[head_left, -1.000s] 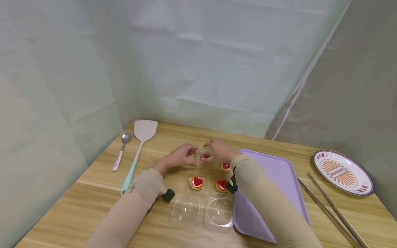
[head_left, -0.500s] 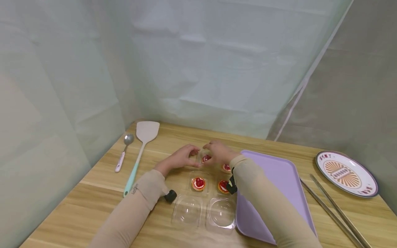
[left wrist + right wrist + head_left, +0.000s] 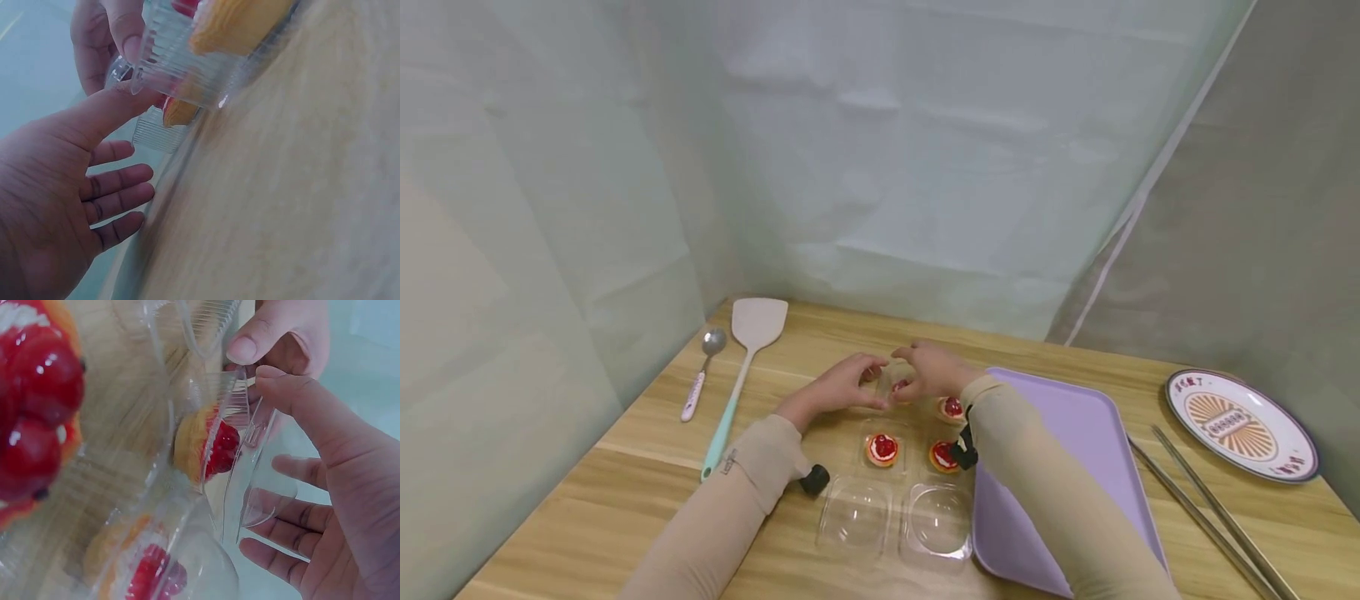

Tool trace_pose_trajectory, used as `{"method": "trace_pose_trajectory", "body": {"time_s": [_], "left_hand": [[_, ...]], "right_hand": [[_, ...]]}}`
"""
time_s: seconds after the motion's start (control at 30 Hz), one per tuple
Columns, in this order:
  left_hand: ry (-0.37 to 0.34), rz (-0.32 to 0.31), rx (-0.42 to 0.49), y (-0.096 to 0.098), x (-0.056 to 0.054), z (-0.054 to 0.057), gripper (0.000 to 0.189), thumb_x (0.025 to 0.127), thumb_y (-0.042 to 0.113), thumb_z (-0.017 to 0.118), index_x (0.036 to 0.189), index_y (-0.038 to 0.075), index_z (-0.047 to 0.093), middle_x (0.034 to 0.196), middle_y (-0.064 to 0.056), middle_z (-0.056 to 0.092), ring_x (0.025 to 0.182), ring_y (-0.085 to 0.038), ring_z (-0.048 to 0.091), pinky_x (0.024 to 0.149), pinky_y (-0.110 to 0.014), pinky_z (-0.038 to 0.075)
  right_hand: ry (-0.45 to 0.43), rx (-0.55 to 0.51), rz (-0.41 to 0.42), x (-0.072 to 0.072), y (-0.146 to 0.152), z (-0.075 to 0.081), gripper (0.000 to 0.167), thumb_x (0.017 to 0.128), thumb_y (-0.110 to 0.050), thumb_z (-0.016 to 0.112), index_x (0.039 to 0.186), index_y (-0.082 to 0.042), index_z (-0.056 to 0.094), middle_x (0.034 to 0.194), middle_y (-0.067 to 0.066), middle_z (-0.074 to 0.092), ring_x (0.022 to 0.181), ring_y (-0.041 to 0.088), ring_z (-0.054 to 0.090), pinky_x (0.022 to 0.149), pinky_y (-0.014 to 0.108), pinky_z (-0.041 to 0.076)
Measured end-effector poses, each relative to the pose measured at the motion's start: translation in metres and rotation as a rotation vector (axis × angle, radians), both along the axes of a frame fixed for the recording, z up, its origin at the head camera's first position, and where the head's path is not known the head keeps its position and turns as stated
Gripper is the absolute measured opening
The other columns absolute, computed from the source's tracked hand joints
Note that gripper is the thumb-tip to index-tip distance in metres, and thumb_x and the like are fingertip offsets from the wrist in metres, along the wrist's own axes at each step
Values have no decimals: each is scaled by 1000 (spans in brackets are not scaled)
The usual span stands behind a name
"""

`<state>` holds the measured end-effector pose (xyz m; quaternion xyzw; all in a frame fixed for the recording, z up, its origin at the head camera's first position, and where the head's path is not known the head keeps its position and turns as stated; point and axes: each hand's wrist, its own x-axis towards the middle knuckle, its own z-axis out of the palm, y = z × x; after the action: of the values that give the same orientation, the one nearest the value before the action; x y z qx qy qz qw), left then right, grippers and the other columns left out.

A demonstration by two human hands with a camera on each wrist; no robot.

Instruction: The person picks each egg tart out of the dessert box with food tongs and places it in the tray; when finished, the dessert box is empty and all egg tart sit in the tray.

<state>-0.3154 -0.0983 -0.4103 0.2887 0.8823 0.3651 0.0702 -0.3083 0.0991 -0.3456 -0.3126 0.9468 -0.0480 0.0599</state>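
Both hands meet at the back-left clear plastic box (image 3: 215, 481), which has a small cherry tart (image 3: 220, 449) inside. My left hand (image 3: 850, 385) curves round its left side in the head view, thumb in front and fingers behind. My right hand (image 3: 928, 372) holds the clear plastic lid (image 3: 250, 481) from the right, its thumb at the lid's edge and its fingers behind the dome. The lid stands tilted over the tart. Three other cherry tarts sit nearby: the front-left tart (image 3: 882, 450), the front-right tart (image 3: 943, 456) and the back-right tart (image 3: 951, 408).
Two clear domed lids (image 3: 854, 518) lie nearest me. A lilac tray (image 3: 1067, 433) is on the right, partly under my right forearm. Farther right are long metal chopsticks (image 3: 1213, 508) and a patterned plate (image 3: 1240, 427). A spatula (image 3: 737, 387) and a spoon (image 3: 703, 367) lie left.
The lid shows less prominently between my hands than a second ago, seemingly lower over the tart. Both hands stay at the same box, and the head view has shifted slightly.
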Motion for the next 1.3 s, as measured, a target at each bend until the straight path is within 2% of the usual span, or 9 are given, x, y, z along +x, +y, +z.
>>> {"method": "trace_pose_trajectory", "body": {"time_s": [0.13, 0.3, 0.4, 0.53, 0.67, 0.87, 1.07, 1.2, 1.3], "left_hand": [[16, -3, 1, 1, -1, -1, 77, 77, 29, 81, 138, -1, 46, 124, -17, 57, 117, -30, 55, 103, -43, 46], [37, -7, -8, 2, 0, -2, 77, 77, 31, 81, 138, 0, 45, 124, -15, 58, 116, -29, 55, 102, -43, 47], [47, -7, -13, 2, 1, -2, 76, 77, 32, 81, 137, 1, 47, 123, -15, 58, 115, -29, 55, 101, -44, 46], [54, -9, -7, 2, 1, -4, 74, 77, 32, 80, 136, 1, 48, 122, -16, 58, 115, -29, 55, 101, -44, 46], [44, 0, 5, 2, 0, -6, 73, 77, 32, 80, 136, 3, 49, 123, -15, 58, 116, -29, 55, 102, -44, 46], [50, -3, 5, 1, -1, -10, 70, 78, 32, 80, 135, 4, 50, 123, -15, 58, 116, -29, 55, 103, -45, 45], [36, 5, 0, 0, -1, -9, 69, 78, 33, 80, 134, 6, 51, 124, -14, 58, 118, -28, 55, 104, -44, 44], [22, 16, -1, -1, -1, -8, 69, 77, 33, 80, 134, 7, 51, 124, -13, 58, 118, -27, 55, 105, -44, 44], [31, 12, -2, -2, -1, -7, 69, 77, 33, 80, 134, 6, 51, 124, -13, 58, 117, -28, 55, 105, -44, 44]], "right_hand": [[-9, -42, -14, 1, 4, 3, 78, 79, -41, 75, 141, -6, 45, 133, 22, 55, 120, 34, 54, 103, 46, 46], [-6, -98, -18, 7, 10, 10, 80, 78, -40, 76, 144, -11, 42, 127, 24, 54, 107, 31, 57, 91, 46, 51], [0, -136, -28, 11, 15, 16, 79, 78, -38, 75, 144, -13, 41, 132, 24, 52, 110, 33, 57, 93, 49, 51], [35, -206, -17, 14, 23, 22, 76, 76, -37, 76, 141, -11, 44, 131, 21, 54, 113, 34, 57, 96, 49, 49], [91, -244, -17, 16, 31, 26, 77, 75, -38, 77, 138, -6, 47, 124, 18, 57, 110, 30, 59, 94, 45, 51], [93, -313, -38, 18, 39, 32, 75, 77, -30, 77, 137, 2, 44, 124, 20, 56, 114, 33, 58, 94, 45, 52], [17, -426, -37, 12, 43, 34, 73, 80, -16, 75, 137, 7, 37, 132, 26, 50, 117, 39, 55, 95, 48, 51], [-29, -470, -75, 3, 41, 33, 75, 81, -15, 75, 140, 6, 33, 138, 27, 46, 118, 41, 55, 98, 50, 49], [-31, -487, -106, -5, 38, 30, 76, 82, -16, 75, 140, 7, 32, 139, 28, 45, 118, 43, 56, 99, 50, 48]]}}
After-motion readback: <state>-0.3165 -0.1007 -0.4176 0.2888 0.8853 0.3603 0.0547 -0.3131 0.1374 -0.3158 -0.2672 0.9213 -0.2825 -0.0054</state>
